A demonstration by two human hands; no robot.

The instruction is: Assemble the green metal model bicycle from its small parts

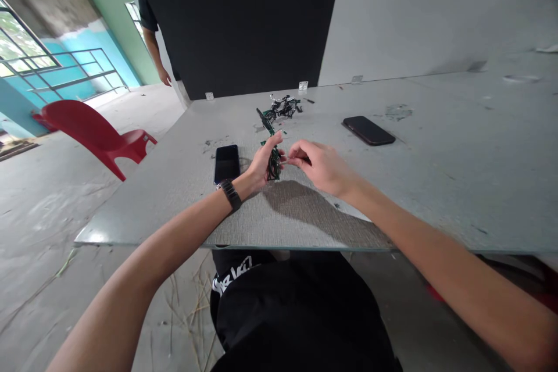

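Observation:
My left hand (261,164), with a dark watch on its wrist, is closed around a small dark-green and black model bicycle (274,164) held just above the table. Fingers cover part of the model. A dark green piece (265,122) sticks up beyond the thumb; whether it belongs to the held model I cannot tell. To its right, my right hand (320,165) pinches a thin, light-coloured piece (285,161) against the model's side; its kind is too small to make out. Farther back on the table stands another model bicycle (283,107), black and silver.
One phone (227,164) lies left of my left hand, another phone (368,130) to the right on the glass-topped table (436,186). Small dark bits lie near the rear model. A black panel (244,23) rises behind. At left are a red chair (87,128) and a person's arm (152,46).

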